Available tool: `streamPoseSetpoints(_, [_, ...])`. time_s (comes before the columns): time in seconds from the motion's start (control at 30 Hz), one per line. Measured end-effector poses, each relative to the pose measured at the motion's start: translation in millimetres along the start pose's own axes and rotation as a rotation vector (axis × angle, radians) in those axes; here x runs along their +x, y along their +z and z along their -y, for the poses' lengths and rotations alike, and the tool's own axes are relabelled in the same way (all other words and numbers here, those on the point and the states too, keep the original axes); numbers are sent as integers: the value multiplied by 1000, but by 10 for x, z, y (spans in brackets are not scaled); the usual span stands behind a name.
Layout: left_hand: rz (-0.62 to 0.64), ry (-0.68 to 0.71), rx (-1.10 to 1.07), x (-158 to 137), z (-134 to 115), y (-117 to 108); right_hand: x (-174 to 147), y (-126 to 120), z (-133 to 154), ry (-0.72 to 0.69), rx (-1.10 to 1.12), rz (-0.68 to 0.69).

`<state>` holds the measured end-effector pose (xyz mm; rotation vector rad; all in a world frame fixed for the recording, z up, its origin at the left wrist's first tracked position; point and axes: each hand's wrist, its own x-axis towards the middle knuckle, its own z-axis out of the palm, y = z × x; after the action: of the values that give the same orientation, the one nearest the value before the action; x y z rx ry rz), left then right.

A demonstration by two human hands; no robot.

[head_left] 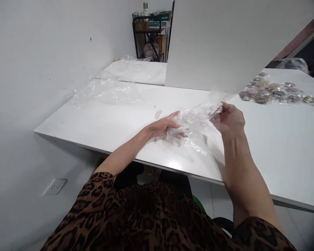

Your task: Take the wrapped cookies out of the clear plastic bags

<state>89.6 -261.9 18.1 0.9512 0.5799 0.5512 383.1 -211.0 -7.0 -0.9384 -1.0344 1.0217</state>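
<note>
Both of my hands hold one crumpled clear plastic bag just above the white table. My left hand grips its lower left end, fingers curled into the film. My right hand pinches its upper right end, pulling it taut. Something small and dark shows through the film near my right fingers; I cannot tell what it is.
Several small packed dark and pink items lie in a heap at the table's far right. Loose clear plastic sheets lie at the far left. A white partition board stands behind. A black shelf rack with boxes stands in the corner.
</note>
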Motion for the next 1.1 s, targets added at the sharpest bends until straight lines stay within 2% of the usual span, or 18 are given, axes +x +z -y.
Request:
streamPoseSetpoints(0.07, [12,23,-39,17,-2,-8,48,-27,-53,39,75,-37])
streamPoseSetpoints(0.13, [30,49,-83,46,11,-11,14,49,-66,127,137,-54])
streamPoseSetpoints(0.2, [15,93,-134,78,31,-7,-87,192,-36,206,150,-4])
streamPoseSetpoints(0.3, [-70,176,-222,117,47,11,-267,416,38,306,94,119])
streamPoseSetpoints(0.37, [-108,206,-260,134,49,23,-346,509,75,358,78,144])
streamPoseSetpoints(0.47, [-177,194,-227,162,62,11,-372,549,101,354,136,75])
streamPoseSetpoints(0.6, [-350,258,-1,190,126,-31,-352,536,134,283,171,35])
streamPoseSetpoints(0.77, [-187,279,272,171,206,17,-449,617,210,261,103,158])
streamPoseSetpoints(0.87, [-169,271,327,180,249,60,-551,696,278,268,62,223])
streamPoseSetpoints(1.0, [-170,262,268,233,273,63,-622,736,374,283,62,280])
streamPoseSetpoints(1.1, [-147,145,75,262,226,32,-575,654,412,239,83,240])
